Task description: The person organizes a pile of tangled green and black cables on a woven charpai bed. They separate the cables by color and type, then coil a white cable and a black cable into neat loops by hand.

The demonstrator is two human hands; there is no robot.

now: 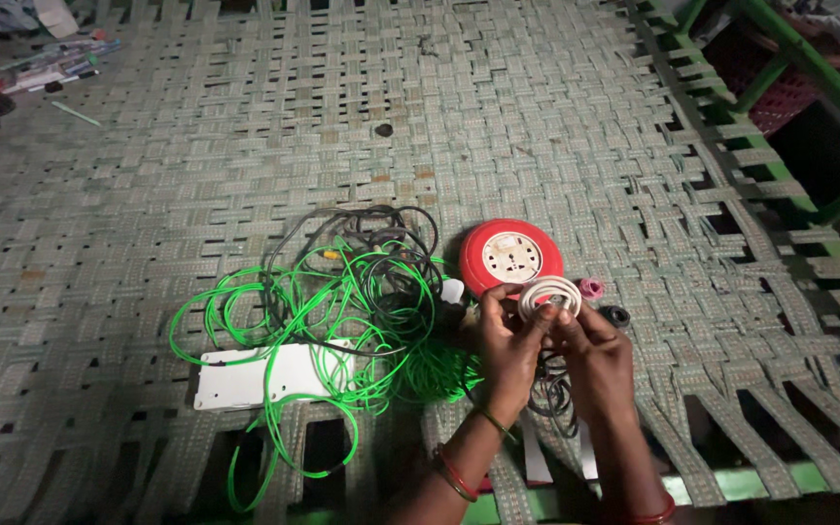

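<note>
- White cable coil (549,294) sits pinched between my left hand (509,348) and right hand (590,345).
- Loops could spring loose, I judge, snagging the green wire tangle (342,311) left of them.

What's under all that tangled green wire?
Under the green wire lies a flat white board, partly covered, on the woven cot. Black wires are mixed in. Anything deeper in the tangle is hidden.
</note>
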